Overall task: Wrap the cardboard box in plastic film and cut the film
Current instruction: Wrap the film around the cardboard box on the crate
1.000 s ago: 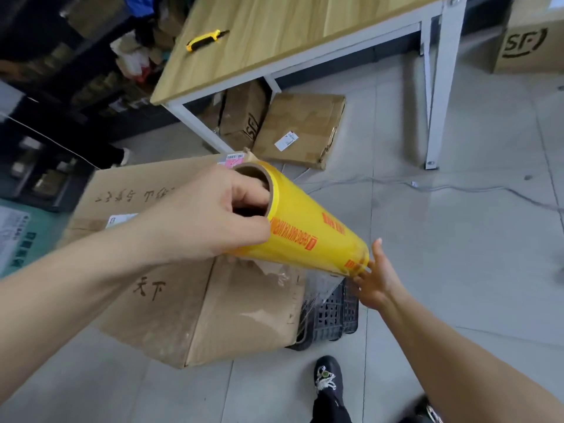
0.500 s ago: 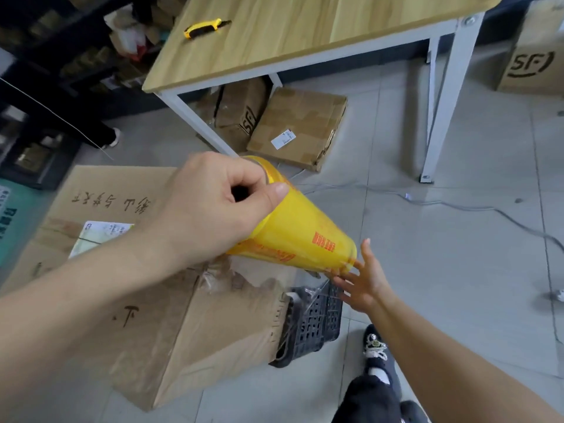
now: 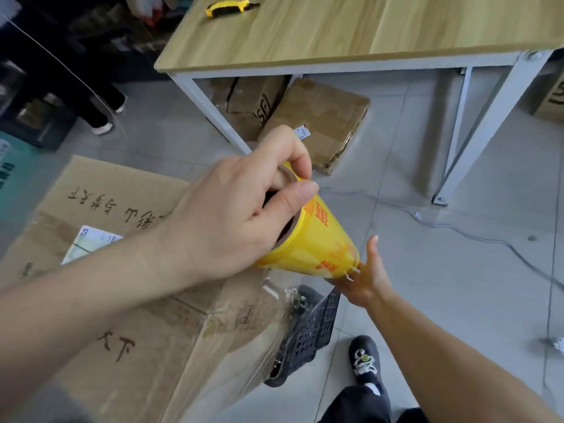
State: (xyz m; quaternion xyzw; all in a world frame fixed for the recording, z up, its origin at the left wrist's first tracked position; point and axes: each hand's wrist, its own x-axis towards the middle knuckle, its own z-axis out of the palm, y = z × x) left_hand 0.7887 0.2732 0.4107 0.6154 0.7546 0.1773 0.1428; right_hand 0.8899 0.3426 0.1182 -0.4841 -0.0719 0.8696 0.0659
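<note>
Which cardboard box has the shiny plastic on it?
The big box with handwriting, right under the yellow film roll. Clear film covers its near side; the boxes under the table are bare.

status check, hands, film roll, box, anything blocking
Left hand fingers hooked in the near end of the film roll, right hand at the far end. Film across the cardboard box, uncut. Black crate against the box.
</note>
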